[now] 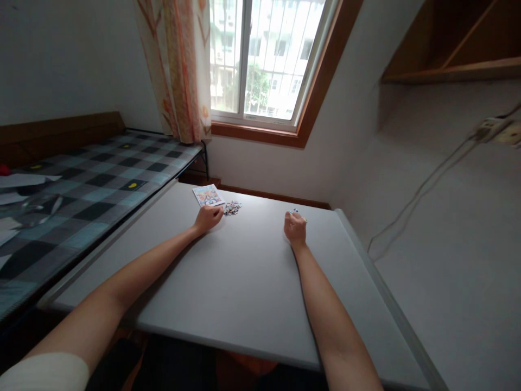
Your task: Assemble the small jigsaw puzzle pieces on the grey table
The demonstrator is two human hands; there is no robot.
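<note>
On the far left part of the table lies a pile of small, many-coloured pieces (233,207) that look like jigsaw pieces. A square card with a colourful picture (208,194) lies flat just behind and left of it. My left hand (209,218) rests at the pile's left edge, fingers curled closed; what they hold, if anything, is hidden. Farther right, my right hand (295,228) is closed in a fist on the table. Small coloured pieces (294,210) peek out past its fingers, like those in the pile.
The light grey table (236,282) has raised side edges. A bed with a checked cover (101,179) stands along the left, with papers (24,180) on it. Behind are a curtain (179,70) and a window (264,65). A cable (423,184) runs down the right wall.
</note>
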